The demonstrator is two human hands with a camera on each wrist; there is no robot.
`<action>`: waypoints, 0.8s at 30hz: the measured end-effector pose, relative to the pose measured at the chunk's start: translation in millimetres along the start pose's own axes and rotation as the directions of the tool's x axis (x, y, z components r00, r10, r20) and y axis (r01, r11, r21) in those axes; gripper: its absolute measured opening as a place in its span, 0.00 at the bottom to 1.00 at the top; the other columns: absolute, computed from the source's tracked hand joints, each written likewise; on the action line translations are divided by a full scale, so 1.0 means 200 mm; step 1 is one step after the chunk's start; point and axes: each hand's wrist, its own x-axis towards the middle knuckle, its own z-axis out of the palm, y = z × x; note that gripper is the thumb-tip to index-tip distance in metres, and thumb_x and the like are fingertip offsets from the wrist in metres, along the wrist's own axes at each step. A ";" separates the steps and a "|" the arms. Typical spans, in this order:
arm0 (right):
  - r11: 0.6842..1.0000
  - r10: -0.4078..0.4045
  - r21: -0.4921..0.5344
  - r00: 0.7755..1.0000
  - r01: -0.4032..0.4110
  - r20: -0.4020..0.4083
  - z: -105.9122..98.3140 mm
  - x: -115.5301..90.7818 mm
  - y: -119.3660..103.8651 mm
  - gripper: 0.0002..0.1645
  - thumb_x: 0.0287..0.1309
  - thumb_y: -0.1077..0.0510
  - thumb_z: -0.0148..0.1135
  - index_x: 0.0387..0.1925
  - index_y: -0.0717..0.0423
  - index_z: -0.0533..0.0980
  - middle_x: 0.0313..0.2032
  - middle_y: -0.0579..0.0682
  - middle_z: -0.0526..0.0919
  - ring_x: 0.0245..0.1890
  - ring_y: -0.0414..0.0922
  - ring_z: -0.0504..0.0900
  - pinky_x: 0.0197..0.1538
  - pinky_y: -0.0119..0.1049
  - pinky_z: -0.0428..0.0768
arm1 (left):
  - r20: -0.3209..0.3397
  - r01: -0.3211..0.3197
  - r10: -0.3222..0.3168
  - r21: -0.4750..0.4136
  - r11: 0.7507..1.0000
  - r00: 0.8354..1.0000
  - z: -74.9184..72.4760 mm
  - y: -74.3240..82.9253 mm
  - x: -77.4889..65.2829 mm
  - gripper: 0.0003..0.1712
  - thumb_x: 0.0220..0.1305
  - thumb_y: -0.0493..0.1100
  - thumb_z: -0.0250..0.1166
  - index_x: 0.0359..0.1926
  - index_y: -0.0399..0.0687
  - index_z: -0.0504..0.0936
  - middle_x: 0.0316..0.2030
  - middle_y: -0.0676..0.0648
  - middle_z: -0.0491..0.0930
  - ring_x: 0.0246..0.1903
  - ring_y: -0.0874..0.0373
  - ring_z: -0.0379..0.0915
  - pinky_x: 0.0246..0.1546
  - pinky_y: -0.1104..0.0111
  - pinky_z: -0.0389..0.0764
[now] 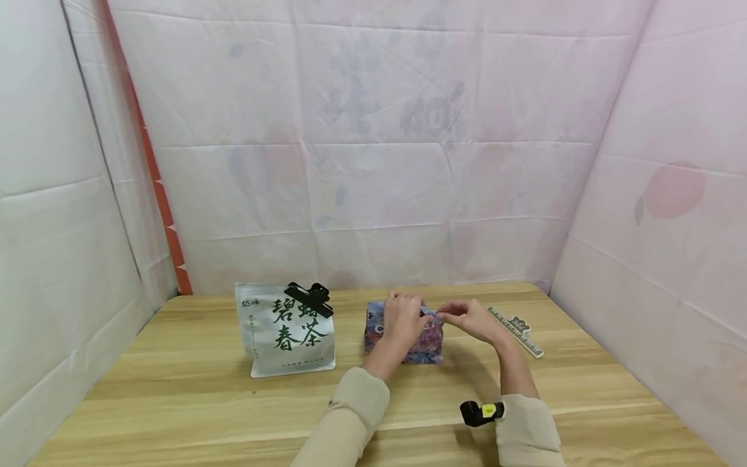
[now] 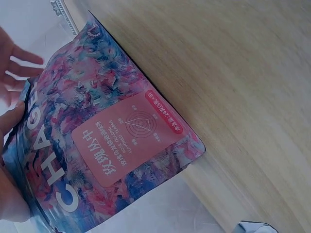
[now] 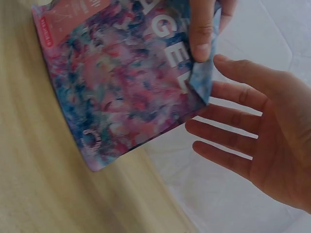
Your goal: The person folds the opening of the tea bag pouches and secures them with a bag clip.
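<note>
A blue and pink painted pouch of rose oolong teabags [image 1: 425, 347], lettered CHAGEE, stands on the wooden table. My left hand [image 1: 403, 319] grips its top edge, thumb on the lettered side, other fingers mostly hidden behind. That top edge looks folded over in the right wrist view. At the pouch's upper right corner is my right hand [image 3: 272, 111], its fingers spread and fairly straight. The index finger reaches behind the corner, and the thumb tip lies close beside the edge; whether the thumb touches is hard to tell.
To the left stands a white tea pouch [image 1: 265, 344] with a black clip [image 1: 309, 299] on its top right corner. A flat keyboard-patterned strip [image 1: 516, 332] with a small bear figure lies right of my right hand. Pale cloth walls [image 1: 373, 181] enclose the table [image 1: 192, 402].
</note>
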 end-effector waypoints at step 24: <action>0.862 0.225 -0.419 0.957 -0.284 -0.186 -0.36 0.02 0.27 0.16 0.56 0.64 0.52 0.39 0.77 0.72 0.36 0.70 0.76 0.36 0.63 0.76 0.38 0.53 0.75 | -0.052 -0.007 0.007 -0.004 1.000 0.999 -0.01 -0.02 -0.01 0.17 0.47 0.61 0.68 0.35 0.60 0.82 0.23 0.60 0.79 0.27 0.65 0.74 0.43 0.69 0.68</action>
